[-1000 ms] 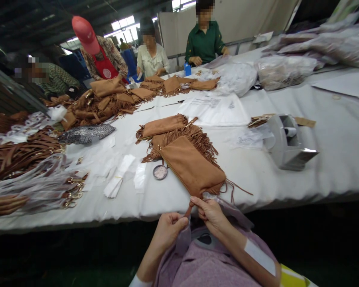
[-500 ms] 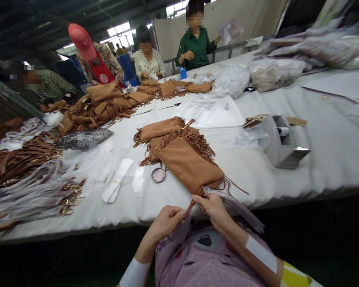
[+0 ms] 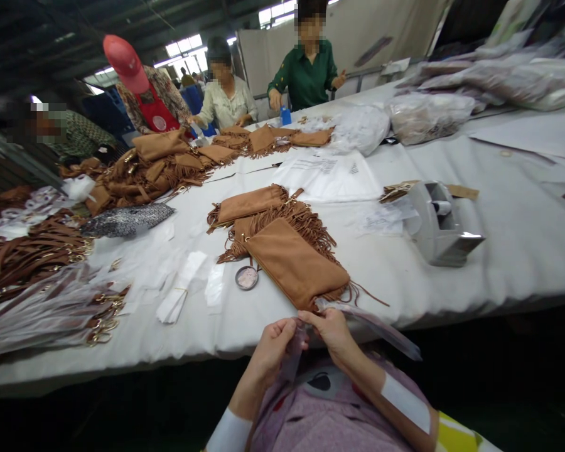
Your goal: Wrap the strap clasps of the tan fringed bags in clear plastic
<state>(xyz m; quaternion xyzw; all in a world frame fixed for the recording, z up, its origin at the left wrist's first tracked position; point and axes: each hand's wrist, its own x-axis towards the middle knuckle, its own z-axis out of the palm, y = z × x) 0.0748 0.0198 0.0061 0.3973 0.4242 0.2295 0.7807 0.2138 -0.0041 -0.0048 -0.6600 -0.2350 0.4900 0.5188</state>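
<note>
At the table's front edge, my left hand [image 3: 274,351] is closed, pinching a small clear plastic bag [image 3: 292,363] that hangs below its fingers. My right hand [image 3: 332,331] pinches beside it, at the near corner of a tan fringed pouch [image 3: 301,263]. The brown leather strip at that corner is mostly hidden by my fingers and the plastic. A longer plastic-wrapped strip [image 3: 381,326] trails from under my right hand over the edge. Behind the pouch lie a second tan pouch [image 3: 254,204] and a tangle of brown fringe [image 3: 306,223].
A grey tape dispenser [image 3: 445,223] stands to the right. Left of the pouch lie a small round dish [image 3: 246,277], white paper slips [image 3: 181,289] and bagged straps with gold clasps [image 3: 51,314]. Several co-workers stand across the table behind a pile of tan pouches [image 3: 155,166].
My left hand has moved up and right, close against my right hand, covering the brown strip that showed between them. Across the table, the co-worker in green has let go of a bag.
</note>
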